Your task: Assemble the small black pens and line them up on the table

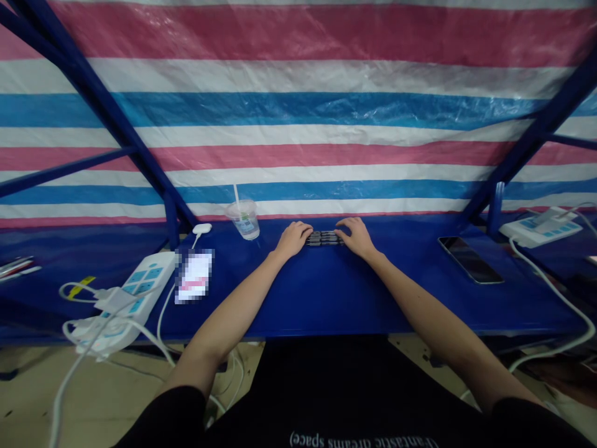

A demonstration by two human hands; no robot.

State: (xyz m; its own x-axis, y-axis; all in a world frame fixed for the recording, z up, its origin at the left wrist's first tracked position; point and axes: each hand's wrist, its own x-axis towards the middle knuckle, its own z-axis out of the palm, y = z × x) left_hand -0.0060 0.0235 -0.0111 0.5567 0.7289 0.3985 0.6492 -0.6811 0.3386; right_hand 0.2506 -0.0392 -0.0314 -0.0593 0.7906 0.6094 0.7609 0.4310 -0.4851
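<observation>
On the blue tabletop, a small dark ribbed object lies straight ahead, made of several grey-black segments in rows. My left hand comes at it from the left and my right hand from the right. The fingers of both hands lie over its ends and hide part of it. I cannot tell whether either hand grips it or only rests on it.
A clear plastic cup with a straw stands left of my hands. A white power strip with cables, a pixelated card, a black smartphone and another power strip lie around. Blue metal struts and a striped tarpaulin stand behind.
</observation>
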